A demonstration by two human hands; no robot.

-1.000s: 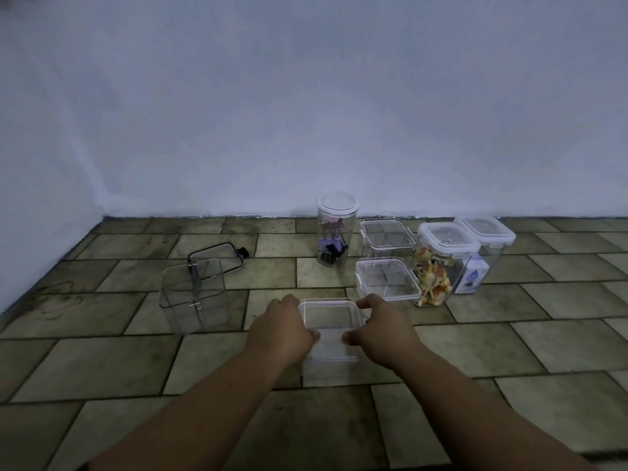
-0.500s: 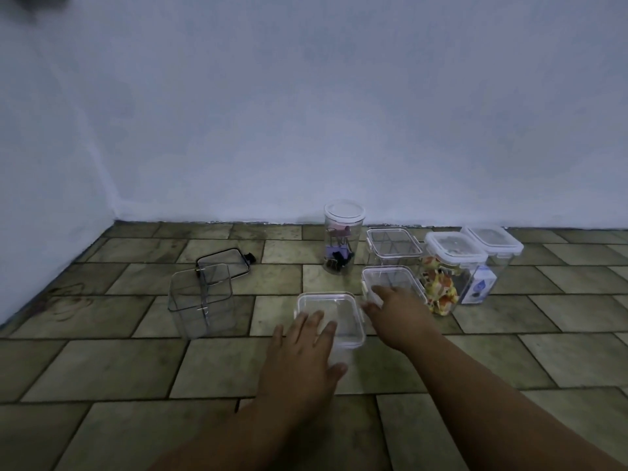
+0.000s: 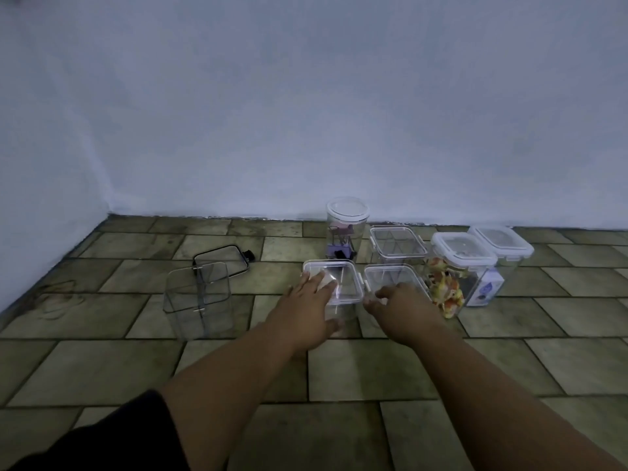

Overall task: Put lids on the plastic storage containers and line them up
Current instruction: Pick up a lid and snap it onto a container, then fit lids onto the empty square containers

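Note:
A small clear square container with its lid on (image 3: 343,278) stands on the tiled floor. My left hand (image 3: 304,305) lies flat on its lid with straight fingers. My right hand (image 3: 402,309) rests with bent fingers on the front of a second lidded clear container (image 3: 390,277) just to the right. Behind them stand a round lidded jar (image 3: 346,229) and another clear lidded box (image 3: 397,243). Two taller white-lidded containers (image 3: 462,266) (image 3: 503,256) stand at the right. An open tall clear container (image 3: 198,299) stands at the left, with its black-rimmed lid (image 3: 221,265) lying behind it.
A pale wall (image 3: 306,113) runs close behind the row and along the left side. The floor (image 3: 373,368) is of large brownish tiles.
The small lidded container has moved away from me, up beside the second one. My left hand went from its side to flat on its lid. My right hand shifted onto the right container.

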